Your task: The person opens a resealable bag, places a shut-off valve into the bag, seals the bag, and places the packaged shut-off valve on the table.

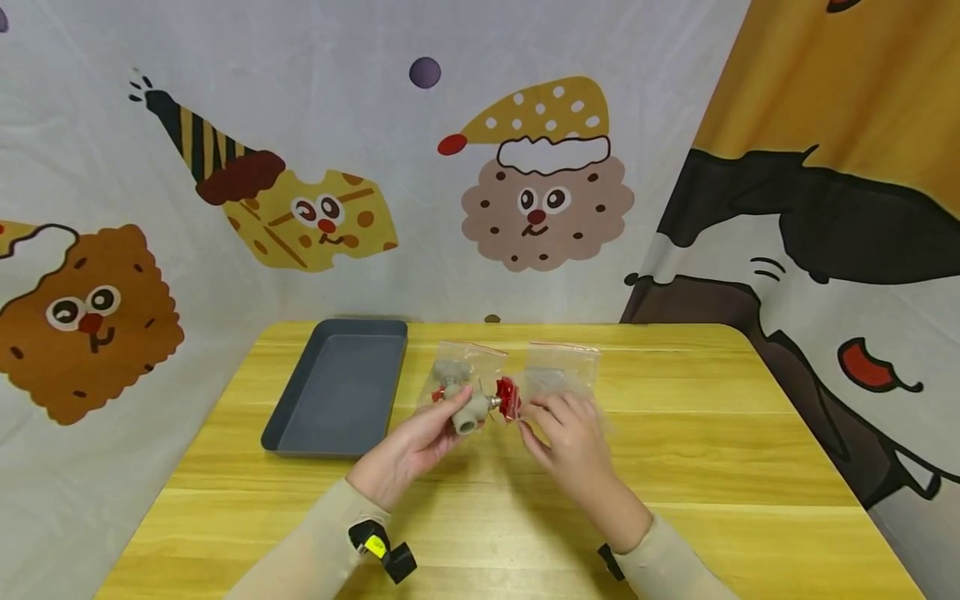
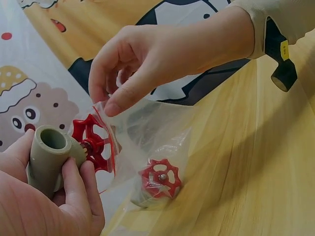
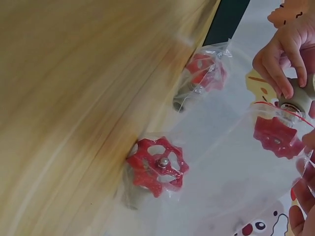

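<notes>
My left hand (image 1: 420, 437) grips a grey-green pipe valve (image 2: 49, 152) by its body, the round open pipe end facing up in the left wrist view. The valve's red handwheel (image 1: 507, 398) points toward my right hand (image 1: 573, 442). Thumb and fingers of that hand pinch the rim of a clear zip bag (image 2: 142, 128) with a red seal line. Part of the handwheel lies within the bag's mouth and shows through the plastic in the right wrist view. Valve and bag are held above the table.
On the wooden table (image 1: 712, 433) lie another bagged valve (image 3: 202, 73) and a second bagged valve (image 3: 157, 167), both with red handwheels. A dark grey tray (image 1: 341, 400) stands at the left. Behind the table hangs a printed cloth (image 1: 337, 92).
</notes>
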Action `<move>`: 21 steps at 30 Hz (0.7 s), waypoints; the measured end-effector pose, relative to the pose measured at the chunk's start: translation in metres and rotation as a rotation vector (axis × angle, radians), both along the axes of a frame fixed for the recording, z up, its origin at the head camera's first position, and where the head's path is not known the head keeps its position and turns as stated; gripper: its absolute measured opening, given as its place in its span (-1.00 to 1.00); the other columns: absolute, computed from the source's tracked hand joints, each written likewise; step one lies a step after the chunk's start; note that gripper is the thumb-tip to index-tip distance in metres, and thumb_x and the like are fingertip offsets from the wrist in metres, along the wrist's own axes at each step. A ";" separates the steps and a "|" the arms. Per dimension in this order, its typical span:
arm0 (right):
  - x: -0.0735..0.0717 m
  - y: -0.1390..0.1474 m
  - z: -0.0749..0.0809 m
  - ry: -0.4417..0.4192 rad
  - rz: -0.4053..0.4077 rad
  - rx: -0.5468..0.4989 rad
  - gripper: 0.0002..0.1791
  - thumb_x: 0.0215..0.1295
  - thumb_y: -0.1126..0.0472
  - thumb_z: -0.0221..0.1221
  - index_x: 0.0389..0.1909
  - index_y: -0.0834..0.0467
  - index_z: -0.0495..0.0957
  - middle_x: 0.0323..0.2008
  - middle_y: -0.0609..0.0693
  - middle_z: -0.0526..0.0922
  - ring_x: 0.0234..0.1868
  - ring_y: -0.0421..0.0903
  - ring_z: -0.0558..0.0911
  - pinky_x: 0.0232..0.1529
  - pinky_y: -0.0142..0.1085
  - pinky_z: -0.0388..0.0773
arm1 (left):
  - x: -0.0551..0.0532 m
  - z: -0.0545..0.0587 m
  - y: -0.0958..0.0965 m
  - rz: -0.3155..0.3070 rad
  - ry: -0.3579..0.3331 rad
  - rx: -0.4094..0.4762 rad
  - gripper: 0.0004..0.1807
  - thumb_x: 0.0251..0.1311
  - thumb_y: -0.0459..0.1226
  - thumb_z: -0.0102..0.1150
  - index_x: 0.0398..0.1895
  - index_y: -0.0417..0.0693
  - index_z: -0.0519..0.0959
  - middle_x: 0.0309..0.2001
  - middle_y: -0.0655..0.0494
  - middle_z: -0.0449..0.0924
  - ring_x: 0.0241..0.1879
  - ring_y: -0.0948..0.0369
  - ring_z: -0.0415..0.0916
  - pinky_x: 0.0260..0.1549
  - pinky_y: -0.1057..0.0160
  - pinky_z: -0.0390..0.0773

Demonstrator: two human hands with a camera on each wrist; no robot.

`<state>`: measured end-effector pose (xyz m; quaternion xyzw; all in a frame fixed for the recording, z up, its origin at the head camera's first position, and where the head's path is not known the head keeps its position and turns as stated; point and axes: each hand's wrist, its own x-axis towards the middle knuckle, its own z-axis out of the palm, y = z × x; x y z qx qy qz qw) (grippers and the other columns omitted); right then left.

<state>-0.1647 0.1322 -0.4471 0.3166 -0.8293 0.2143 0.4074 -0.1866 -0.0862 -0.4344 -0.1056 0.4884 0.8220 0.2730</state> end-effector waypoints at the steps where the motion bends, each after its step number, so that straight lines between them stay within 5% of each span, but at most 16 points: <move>1: 0.000 -0.001 0.000 0.011 0.009 -0.006 -0.88 0.06 0.22 0.28 -0.37 0.14 0.68 -0.30 -0.01 0.68 -0.26 -0.02 0.57 -0.25 -0.14 0.46 | 0.000 0.000 0.000 0.003 0.000 -0.003 -0.35 0.26 -0.07 0.14 0.29 -0.26 0.29 -0.03 0.00 0.47 -0.14 0.26 0.54 -0.12 0.41 0.57; 6: 0.002 -0.004 0.003 0.062 0.041 -0.041 -0.91 0.13 0.28 0.26 -0.40 0.15 0.73 -0.34 -0.01 0.74 -0.31 -0.03 0.61 -0.33 -0.22 0.42 | 0.001 0.000 -0.001 0.003 -0.002 -0.031 -0.37 0.25 -0.08 0.15 0.28 -0.26 0.31 -0.02 0.00 0.46 -0.14 0.26 0.54 -0.11 0.40 0.57; 11: 0.004 -0.004 0.004 0.072 0.109 -0.032 -0.80 0.31 0.29 0.13 -0.38 0.25 0.71 -0.33 0.08 0.72 -0.28 0.03 0.67 -0.18 -0.20 0.61 | 0.002 -0.001 0.001 -0.004 -0.017 -0.043 -0.39 0.23 -0.09 0.19 0.25 -0.23 0.34 -0.04 0.00 0.45 -0.15 0.26 0.54 -0.12 0.39 0.58; 21: 0.007 -0.004 0.003 0.062 0.140 -0.052 -0.74 0.36 0.27 0.08 -0.39 0.29 0.69 -0.32 0.11 0.72 -0.23 0.09 0.69 -0.07 -0.13 0.60 | 0.004 -0.006 0.010 0.026 -0.033 -0.007 -0.37 0.23 -0.08 0.18 0.21 -0.32 0.32 -0.07 -0.04 0.46 -0.18 0.25 0.56 -0.10 0.36 0.58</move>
